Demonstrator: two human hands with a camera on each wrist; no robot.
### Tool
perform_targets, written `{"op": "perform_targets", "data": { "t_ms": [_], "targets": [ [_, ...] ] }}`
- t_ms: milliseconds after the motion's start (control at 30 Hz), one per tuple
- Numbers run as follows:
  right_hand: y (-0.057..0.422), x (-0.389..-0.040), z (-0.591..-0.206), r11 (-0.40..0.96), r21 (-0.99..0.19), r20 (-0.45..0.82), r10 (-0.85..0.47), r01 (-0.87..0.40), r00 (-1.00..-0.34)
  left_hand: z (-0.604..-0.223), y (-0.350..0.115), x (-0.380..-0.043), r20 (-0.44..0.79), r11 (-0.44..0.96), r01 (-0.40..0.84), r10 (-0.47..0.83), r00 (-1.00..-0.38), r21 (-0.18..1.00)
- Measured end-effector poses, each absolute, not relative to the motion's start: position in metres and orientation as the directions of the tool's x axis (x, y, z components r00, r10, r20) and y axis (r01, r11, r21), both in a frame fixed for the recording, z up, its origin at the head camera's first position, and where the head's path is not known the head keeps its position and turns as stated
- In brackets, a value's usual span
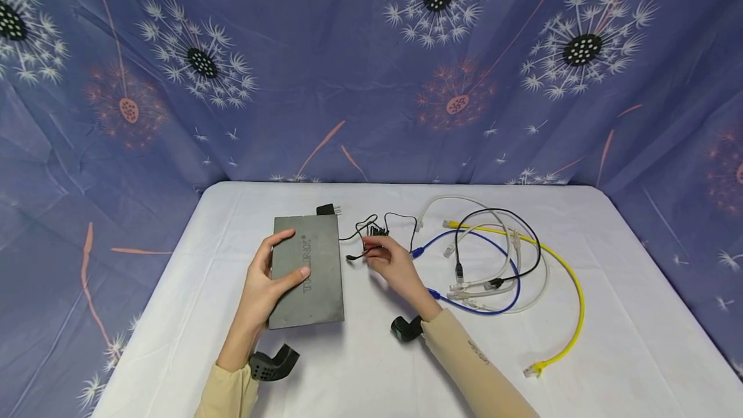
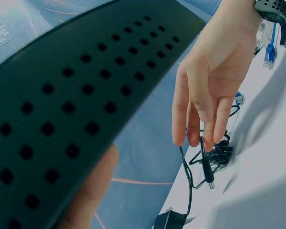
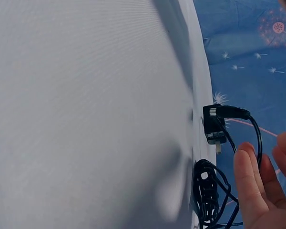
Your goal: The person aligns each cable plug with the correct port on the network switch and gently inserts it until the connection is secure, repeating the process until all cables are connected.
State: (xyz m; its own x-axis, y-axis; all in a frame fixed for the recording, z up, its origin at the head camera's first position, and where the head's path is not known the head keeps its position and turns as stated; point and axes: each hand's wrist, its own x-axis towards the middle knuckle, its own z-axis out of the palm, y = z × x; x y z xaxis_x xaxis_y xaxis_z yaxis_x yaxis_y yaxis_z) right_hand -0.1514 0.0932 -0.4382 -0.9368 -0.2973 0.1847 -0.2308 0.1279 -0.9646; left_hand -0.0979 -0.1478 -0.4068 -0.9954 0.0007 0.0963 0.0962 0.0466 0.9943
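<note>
A flat grey network switch [image 1: 322, 276] with TP-LINK lettering is held up over the table by my left hand [image 1: 261, 289], thumb across its top face. In the left wrist view its dark side [image 2: 57, 109] shows rows of vent holes. To its right, my right hand [image 1: 396, 269] pinches a thin black power cable close behind its barrel plug [image 3: 231, 112], which sticks out past the fingertips toward the switch. The bundled length of this cable [image 3: 206, 193] lies on the table beyond the hand. The cable's adapter [image 1: 326, 209] rests behind the switch, partly hidden by it.
Right of my right hand lies a loose tangle of network cables: a blue one [image 1: 518, 279], a black one [image 1: 540, 253], a yellow one [image 1: 580, 295] and several white ones. A patterned curtain [image 1: 371, 69] hangs behind the white table [image 1: 371, 379].
</note>
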Motion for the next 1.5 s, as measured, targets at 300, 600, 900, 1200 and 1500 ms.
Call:
{"op": "perform_targets", "data": {
  "t_ms": [300, 600, 900, 1200, 1500],
  "targets": [
    [0.1, -0.15, -0.437, 0.051, -0.97, 0.215, -0.286, -0.239, -0.934, -0.409, -0.147, -0.099, 0.103, 0.054, 0.103, 0.005, -0.995, 0.993],
    [0.11, -0.157, -0.452, 0.008, -0.958, 0.277, -0.241, -0.287, -0.93, -0.411, -0.145, -0.1, 0.119, 0.055, 0.119, 0.011, -0.993, 0.991],
    [0.118, -0.143, -0.42, 0.076, -0.939, 0.318, -0.183, -0.336, -0.93, -0.411, -0.142, -0.1, 0.116, 0.061, 0.118, 0.025, -0.993, 0.991],
    [0.123, -0.134, -0.405, 0.143, -0.894, 0.403, -0.155, -0.424, -0.902, -0.41, -0.136, -0.1, 0.126, 0.052, 0.128, 0.043, -0.991, 0.99],
    [0.125, -0.123, -0.386, 0.164, -0.888, 0.415, -0.112, -0.429, -0.903, -0.409, -0.132, -0.102, 0.162, 0.03, 0.164, 0.069, -0.984, 0.986]
  ]
}}
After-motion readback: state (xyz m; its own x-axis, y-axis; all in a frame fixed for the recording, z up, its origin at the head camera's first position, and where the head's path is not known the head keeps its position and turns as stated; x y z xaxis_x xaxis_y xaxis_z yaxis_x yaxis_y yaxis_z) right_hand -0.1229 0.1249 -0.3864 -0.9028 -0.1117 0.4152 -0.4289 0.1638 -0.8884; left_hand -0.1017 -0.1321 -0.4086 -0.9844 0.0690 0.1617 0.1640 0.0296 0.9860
